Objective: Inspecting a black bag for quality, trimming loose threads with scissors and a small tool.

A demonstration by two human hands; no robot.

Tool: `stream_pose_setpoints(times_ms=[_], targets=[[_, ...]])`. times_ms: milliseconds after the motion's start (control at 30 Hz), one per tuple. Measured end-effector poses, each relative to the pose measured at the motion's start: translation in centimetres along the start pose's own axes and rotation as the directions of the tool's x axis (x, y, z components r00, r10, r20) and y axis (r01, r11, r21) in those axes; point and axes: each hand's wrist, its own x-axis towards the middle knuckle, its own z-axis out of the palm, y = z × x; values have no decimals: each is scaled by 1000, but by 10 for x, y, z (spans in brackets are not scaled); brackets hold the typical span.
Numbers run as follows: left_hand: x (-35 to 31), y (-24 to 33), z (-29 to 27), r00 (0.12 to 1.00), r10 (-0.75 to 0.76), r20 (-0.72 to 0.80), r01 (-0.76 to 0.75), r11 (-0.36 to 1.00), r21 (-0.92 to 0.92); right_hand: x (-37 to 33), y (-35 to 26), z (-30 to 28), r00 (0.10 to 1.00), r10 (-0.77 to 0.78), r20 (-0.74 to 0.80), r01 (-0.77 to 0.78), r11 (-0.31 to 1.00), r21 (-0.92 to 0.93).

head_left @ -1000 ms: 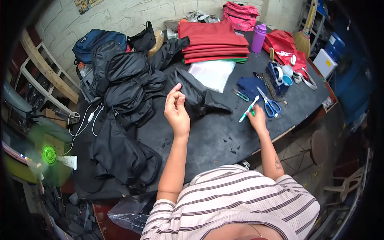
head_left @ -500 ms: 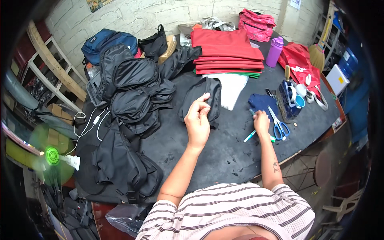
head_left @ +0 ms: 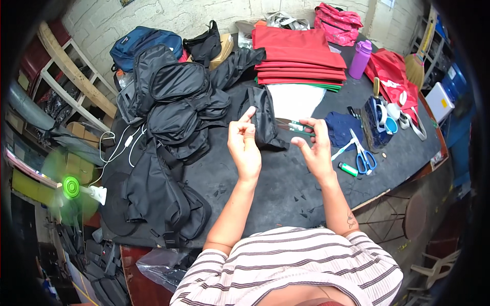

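Observation:
My left hand (head_left: 245,150) is closed on the near left side of a small black fabric pouch (head_left: 265,117), its index finger pointing up along it. Some of the fingers are hidden behind the palm. In my right hand (head_left: 317,148) are small green-handled thread snips (head_left: 301,131), their dark blades toward the pouch's right side. To the right of that hand lie blue-handled scissors (head_left: 363,158), a green lighter (head_left: 348,169) and a slim white-and-teal tool (head_left: 341,151). A dark blue cloth (head_left: 343,127) lies just beyond them.
Black bags (head_left: 173,120) are heaped on the left of the dark table (head_left: 240,209). Folded red fabric (head_left: 301,56) is stacked at the back, near a purple bottle (head_left: 361,59). A tool holder (head_left: 376,122) stands at right. A green fan (head_left: 71,187) spins at far left.
My right hand has lifted from beside the scissors and moved left to the pouch, with the snips in it. The left hand keeps the pouch. The view has shifted slightly.

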Motion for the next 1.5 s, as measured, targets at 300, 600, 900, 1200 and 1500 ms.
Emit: stream_pose_setpoints(times_ms=[300,600,900,1200,1500], targets=[[0,0,-20,999,-28,-29,27,999,-22,0,-3,20,985,-149,-86,154,986,61],[3,3,-21,998,-47,-32,46,999,-8,9,-6,45,957,-287,-47,287,958,-4],[7,17,-25,989,-143,-40,125,948,-291,15,-5,52,955,-276,-107,283,957,62],[5,19,-26,992,-114,48,123,961,-247,20,2,64,942,-323,-95,333,937,109],[6,15,-24,995,68,68,-92,888,451,31,19,65,741,200,641,-660,36,751]])
